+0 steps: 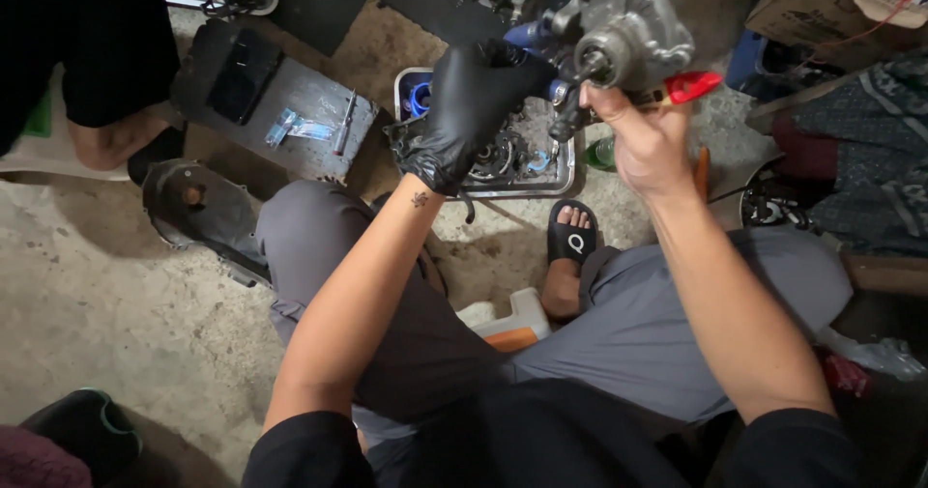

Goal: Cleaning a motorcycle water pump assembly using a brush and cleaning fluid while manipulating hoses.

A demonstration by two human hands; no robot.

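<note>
Left hand: we saw the left hand [471, 111], in a black glove, curled over the near side of a grey metal engine part [628, 34] held up in front of us — fingers bent, gripping it from the left.
Right hand: the bare right hand [646, 140] was closed around a red-handled tool [688, 87], whose dark tip sat against the round boss at the front of the engine part.
Engine part: it was raised above a metal tray [570, 174] and between both hands.
Tray: we made out gears and small blue pieces lying in it on the concrete floor [106, 285].
Left of the tray: a dark board [300, 97] carried a small plastic packet [300, 129] and a slim metal tool [345, 123].
Below: our grey trousers [638, 333] and a black sandal [572, 237] — just beside the tray.
</note>
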